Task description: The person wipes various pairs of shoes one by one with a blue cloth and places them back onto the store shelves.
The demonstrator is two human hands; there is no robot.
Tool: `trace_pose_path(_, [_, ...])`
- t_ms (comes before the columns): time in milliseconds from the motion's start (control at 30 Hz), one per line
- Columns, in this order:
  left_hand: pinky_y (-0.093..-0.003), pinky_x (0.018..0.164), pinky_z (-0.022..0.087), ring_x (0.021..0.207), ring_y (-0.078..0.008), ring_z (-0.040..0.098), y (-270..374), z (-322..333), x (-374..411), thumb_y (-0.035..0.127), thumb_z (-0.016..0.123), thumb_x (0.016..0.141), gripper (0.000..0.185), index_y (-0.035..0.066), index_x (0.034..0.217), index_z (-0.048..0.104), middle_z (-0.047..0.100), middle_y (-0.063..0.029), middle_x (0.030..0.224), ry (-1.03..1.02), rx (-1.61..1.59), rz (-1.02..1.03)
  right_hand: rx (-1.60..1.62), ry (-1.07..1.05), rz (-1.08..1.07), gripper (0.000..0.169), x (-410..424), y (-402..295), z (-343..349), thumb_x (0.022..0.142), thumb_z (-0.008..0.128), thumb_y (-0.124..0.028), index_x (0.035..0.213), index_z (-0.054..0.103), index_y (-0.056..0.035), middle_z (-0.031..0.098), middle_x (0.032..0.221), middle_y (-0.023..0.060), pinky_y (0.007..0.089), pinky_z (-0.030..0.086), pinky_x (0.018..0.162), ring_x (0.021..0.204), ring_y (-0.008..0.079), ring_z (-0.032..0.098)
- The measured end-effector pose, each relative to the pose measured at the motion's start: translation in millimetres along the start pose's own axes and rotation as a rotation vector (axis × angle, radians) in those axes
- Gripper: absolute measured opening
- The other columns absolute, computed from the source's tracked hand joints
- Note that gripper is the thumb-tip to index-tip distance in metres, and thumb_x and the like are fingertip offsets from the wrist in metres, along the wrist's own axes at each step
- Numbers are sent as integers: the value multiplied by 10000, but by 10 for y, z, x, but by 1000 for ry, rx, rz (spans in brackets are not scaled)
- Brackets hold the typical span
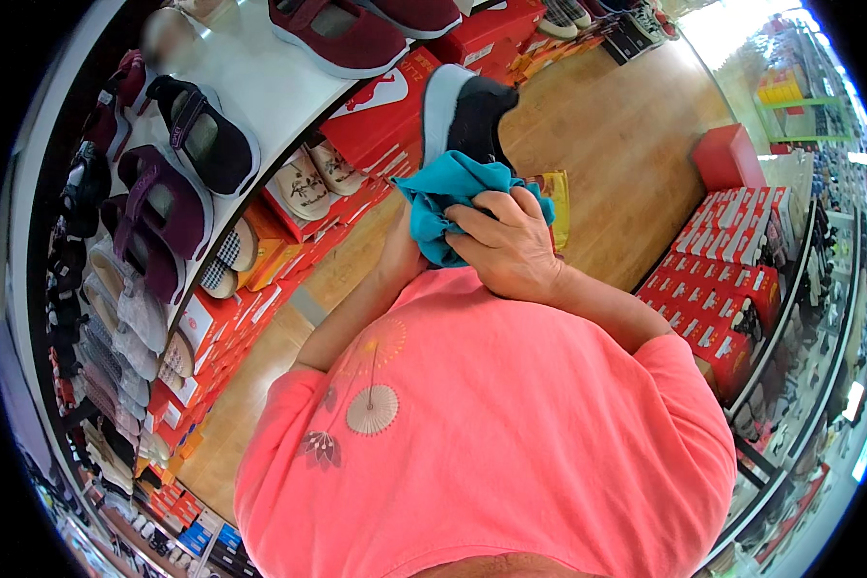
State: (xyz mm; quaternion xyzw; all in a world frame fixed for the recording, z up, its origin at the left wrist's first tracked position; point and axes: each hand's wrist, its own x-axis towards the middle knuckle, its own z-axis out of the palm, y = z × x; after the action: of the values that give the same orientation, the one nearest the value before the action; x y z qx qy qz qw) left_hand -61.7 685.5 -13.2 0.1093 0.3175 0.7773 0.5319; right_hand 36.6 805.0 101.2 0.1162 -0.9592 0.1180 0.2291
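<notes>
My right hand (pixel 509 238) grips a bunched teal cloth (pixel 455 195), its fingers curled over the folds. The cloth lies against the near end of a black shoe (pixel 480 108) with a pale grey sole (pixel 441 108), which is raised in front of my chest, sole side to the left. My left forearm (pixel 365 303) reaches up to the cloth's left side. The cloth hides my left hand, so its grip cannot be seen.
A white display shelf (pixel 260 72) on the left bears purple strap shoes (pixel 162 199) and a dark strap shoe (pixel 206 137). Red shoeboxes (pixel 376 108) are stacked below. More red boxes (pixel 722 289) line the right side, near a red stool (pixel 728 157). Wooden flooring (pixel 614 152) runs between.
</notes>
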Motion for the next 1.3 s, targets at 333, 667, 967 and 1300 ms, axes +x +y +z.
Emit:
trace_pose_path(333, [-488,987,417,1161,-384,505,62,563,566,749,229,842,866,77,1362,393,507,-176,1297,177,-472,59,75,-13,75,190,-546,915,-152,634,616,-129,819,661,-124,605,973,2,357,458,765,931,223,535])
trace_pose_path(667, [-484,752,533,1025,-400,582,-240,901,1054,793,358,770,973,72,1420,305,424,-302,1321,-132,-383,-122,530,580,614,344,-371,2120,-775,653,543,43,969,632,-61,595,1007,130,389,459,805,940,348,544])
trace_pose_path(967, [-455,821,520,983,-370,608,-456,1298,1087,792,348,774,960,67,1404,331,498,-268,1264,-11,-374,-116,619,419,392,318,-317,2418,-627,697,529,-6,995,619,-68,535,954,155,430,426,813,935,364,503])
trace_pose_path(1300, [-472,1031,376,1213,-334,479,-511,1187,740,707,307,854,808,90,1367,405,485,-153,1341,188,-551,501,677,-90,-291,271,-672,1975,-309,587,634,-38,834,676,-141,548,816,34,362,501,648,838,278,550])
